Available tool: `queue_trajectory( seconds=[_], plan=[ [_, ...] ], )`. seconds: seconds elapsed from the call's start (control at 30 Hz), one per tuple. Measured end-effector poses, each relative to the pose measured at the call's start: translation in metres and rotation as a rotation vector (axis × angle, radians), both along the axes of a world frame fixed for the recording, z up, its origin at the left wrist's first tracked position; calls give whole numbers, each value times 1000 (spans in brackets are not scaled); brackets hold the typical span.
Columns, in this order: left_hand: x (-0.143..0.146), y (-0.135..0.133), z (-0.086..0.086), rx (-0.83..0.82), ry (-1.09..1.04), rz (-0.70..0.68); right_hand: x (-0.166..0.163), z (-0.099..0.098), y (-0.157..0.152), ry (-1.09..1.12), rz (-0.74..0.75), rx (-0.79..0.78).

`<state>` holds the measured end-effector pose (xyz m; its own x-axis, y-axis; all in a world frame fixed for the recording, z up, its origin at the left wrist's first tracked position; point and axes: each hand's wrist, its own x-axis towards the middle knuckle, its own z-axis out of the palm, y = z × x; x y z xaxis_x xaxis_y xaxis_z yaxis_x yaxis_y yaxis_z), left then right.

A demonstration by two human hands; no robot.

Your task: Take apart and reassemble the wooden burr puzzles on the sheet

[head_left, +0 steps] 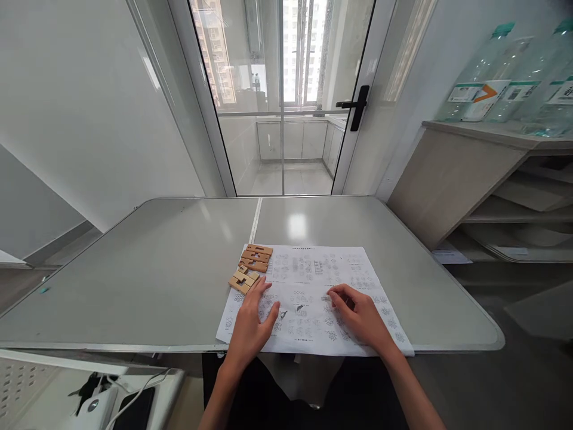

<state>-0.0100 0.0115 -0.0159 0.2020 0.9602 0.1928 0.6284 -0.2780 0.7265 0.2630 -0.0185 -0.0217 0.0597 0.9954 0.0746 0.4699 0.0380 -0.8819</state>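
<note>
A large printed sheet with rows of small line diagrams lies on the grey table. On its upper left corner sit several brown notched wooden puzzle pieces side by side. Just below them is a group of lighter wooden puzzle pieces fitted edge to edge. My left hand rests with fingers apart beside the lighter pieces; its fingertips are at their right edge, and I cannot tell whether they touch. Over the right half of the sheet, my right hand is curled, thumb and forefinger close together, with nothing visible in it.
The grey table has rounded corners and a seam. A glass door with a black handle stands beyond it. Clear bottles top the shelf unit at right. A phone and cables lie on a white surface, lower left.
</note>
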Motion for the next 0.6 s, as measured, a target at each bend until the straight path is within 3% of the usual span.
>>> queue_trajectory(
  seconds=[0.23,0.4,0.6],
  plan=[
    [7,7,-2,11,35,30,0,-1,1,7,-6,5],
    [21,14,2,49,57,-50,1,-3,1,28,-3,0],
    [35,55,-14,204,191,-91,1,-2,2,30,-4,6]
  ],
)
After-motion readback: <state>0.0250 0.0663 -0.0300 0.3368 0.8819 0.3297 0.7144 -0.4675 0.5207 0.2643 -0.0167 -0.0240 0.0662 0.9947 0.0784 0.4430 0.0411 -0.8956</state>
